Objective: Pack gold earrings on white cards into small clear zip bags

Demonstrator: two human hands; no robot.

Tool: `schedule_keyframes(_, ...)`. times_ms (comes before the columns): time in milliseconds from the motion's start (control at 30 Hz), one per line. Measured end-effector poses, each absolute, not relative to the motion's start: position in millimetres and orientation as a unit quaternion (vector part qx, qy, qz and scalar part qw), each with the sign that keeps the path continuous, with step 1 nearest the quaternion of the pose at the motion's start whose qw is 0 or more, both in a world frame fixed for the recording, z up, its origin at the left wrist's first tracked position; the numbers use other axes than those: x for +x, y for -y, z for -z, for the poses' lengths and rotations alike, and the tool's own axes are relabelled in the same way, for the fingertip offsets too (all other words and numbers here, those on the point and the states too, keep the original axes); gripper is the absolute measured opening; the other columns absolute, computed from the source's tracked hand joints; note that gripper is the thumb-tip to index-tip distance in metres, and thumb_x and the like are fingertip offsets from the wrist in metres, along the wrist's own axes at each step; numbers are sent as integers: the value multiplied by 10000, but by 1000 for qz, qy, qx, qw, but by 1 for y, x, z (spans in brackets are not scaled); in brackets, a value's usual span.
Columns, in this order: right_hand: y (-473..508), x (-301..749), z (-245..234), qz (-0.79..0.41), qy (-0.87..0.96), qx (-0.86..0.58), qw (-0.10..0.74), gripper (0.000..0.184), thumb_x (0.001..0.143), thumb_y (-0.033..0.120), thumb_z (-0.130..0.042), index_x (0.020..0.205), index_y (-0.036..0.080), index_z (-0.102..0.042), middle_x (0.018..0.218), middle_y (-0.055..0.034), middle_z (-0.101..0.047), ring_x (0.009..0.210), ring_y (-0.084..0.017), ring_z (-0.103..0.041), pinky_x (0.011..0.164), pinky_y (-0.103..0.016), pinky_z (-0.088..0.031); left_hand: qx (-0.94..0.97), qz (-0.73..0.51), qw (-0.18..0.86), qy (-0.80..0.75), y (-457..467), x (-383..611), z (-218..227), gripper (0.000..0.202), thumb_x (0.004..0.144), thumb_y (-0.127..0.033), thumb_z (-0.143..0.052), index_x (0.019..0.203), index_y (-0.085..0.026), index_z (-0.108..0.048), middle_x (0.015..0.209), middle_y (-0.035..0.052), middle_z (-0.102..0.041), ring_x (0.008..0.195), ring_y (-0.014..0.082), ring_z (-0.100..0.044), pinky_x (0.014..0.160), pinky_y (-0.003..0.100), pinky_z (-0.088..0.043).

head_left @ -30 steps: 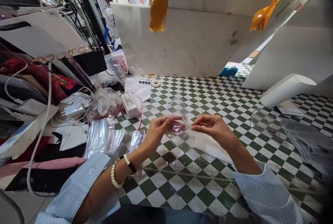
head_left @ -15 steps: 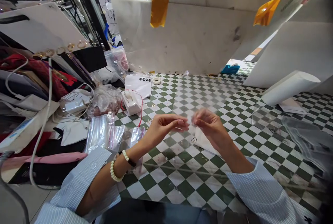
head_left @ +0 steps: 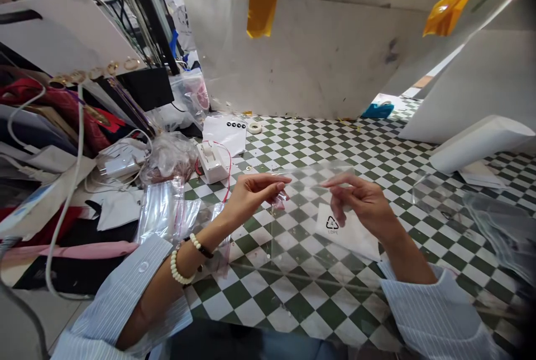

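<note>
A clear plastic bag [head_left: 310,220] with a white recycling panel [head_left: 345,231] marked LDPE hangs between my hands over the green-and-white checked surface [head_left: 293,304]. My left hand [head_left: 255,195] pinches the bag's upper left edge between thumb and fingers, and a small pink bit shows just below those fingertips. My right hand [head_left: 360,201] holds the opposite side, with the index finger stretched along the top edge. A white bead bracelet [head_left: 180,266] circles my left wrist. Both striped shirt cuffs lie on the checked surface.
Left of my hands lie zip bags [head_left: 163,212], a crumpled plastic bag [head_left: 170,158] and a white box with red wire [head_left: 212,162]. A tape roll [head_left: 254,128] sits behind them. White slabs [head_left: 310,53] with orange tape [head_left: 263,3] stand ahead.
My hands have drawn apart from nearly touching, and the bag now spreads wider between them. Its white LDPE panel shows more fully. The view has shifted slightly.
</note>
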State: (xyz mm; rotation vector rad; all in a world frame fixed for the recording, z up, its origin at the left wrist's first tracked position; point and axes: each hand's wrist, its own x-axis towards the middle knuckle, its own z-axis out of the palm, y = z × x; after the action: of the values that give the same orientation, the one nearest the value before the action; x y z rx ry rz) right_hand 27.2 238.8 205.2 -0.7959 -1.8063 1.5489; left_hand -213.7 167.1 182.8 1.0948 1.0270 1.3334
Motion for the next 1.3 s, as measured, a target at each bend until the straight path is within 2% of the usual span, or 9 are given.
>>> schedule_keyframes(133, -246, 46, -211, -586, 717, -220, 308, 189, 943, 357, -617, 1055, 269, -741, 594, 32, -656, 475, -130, -617, 462, -278, -521, 507, -520, 571, -384, -166, -222, -192, 183, 889, -311, -671, 977, -204, -791, 829, 41, -765, 686, 141, -717, 675, 261, -588)
schedule_keyframes(367, -239, 42, -217, -547, 756, -217, 287, 323, 923, 285, -591, 618, 233, -687, 652, -22, -690, 603, -170, -655, 559, -333, -534, 532, -523, 539, -391, -164, -227, -193, 211, 862, -248, -589, 741, -174, -745, 796, 61, -740, 718, 158, -683, 690, 280, -564)
schedule_keyframes(567, -234, 32, -211, -536, 731, -225, 358, 294, 896, 185, -564, 606, 207, -610, 627, -10, -663, 568, -155, -647, 541, -314, -536, 409, -506, 691, -316, -167, -214, -179, 551, 916, -605, -543, 1294, -209, -606, 1058, 111, -762, 1015, 254, -723, 879, 389, -585)
schedule_keyframes(700, -237, 32, -206, -554, 712, -241, 358, 286, 890, 222, -578, 604, 211, -590, 620, -6, -650, 565, -159, -646, 549, -317, -538, 418, -447, 677, -409, -164, -205, -172, 335, 797, -416, -788, 999, -151, -755, 938, 106, -777, 901, 223, -746, 827, 331, -602)
schedule_keyframes(800, -243, 36, -207, -596, 672, -257, 356, 194, 889, 395, -591, 823, 234, -677, 795, -38, -726, 695, -207, -694, 660, -394, -586, 395, -479, 642, -449, -164, -205, -169, 282, 758, -382, -825, 921, -157, -776, 886, 89, -780, 801, 188, -745, 802, 322, -608)
schedule_keyframes(900, -245, 37, -207, -637, 609, -283, 379, 521, 852, 613, -586, 1283, 322, -556, 1066, -60, -751, 937, -261, -718, 816, -474, -589, 370, -518, 626, -449, -165, -208, -168, 286, 745, -379, -841, 926, -169, -772, 905, 81, -784, 842, 190, -750, 841, 329, -606)
schedule_keyframes(967, -242, 33, -205, -633, 615, -318, 346, 666, 766, 622, -716, 1329, 319, -531, 1073, -64, -753, 965, -261, -718, 843, -453, -588, 347, -541, 623, -446, -166, -209, -170, 290, 737, -369, -850, 929, -170, -764, 916, 80, -785, 886, 205, -753, 873, 342, -603)
schedule_keyframes(1133, -230, 19, -195, -556, 651, -410, 313, 257, 758, 454, -807, 834, 220, -732, 803, -44, -747, 766, -196, -712, 742, -344, -591, 315, -568, 622, -438, -168, -207, -172, 356, 776, -393, -819, 1029, -155, -739, 982, 98, -782, 914, 211, -754, 906, 356, -599)
schedule_keyframes(1300, -232, 21, -195, -565, 651, -406, 303, 257, 774, 457, -798, 901, 241, -745, 856, -43, -765, 788, -190, -715, 709, -323, -570, 336, -545, 623, -450, -167, -208, -167, 301, 794, -349, -804, 1011, -148, -747, 999, 115, -779, 921, 218, -755, 898, 355, -602)
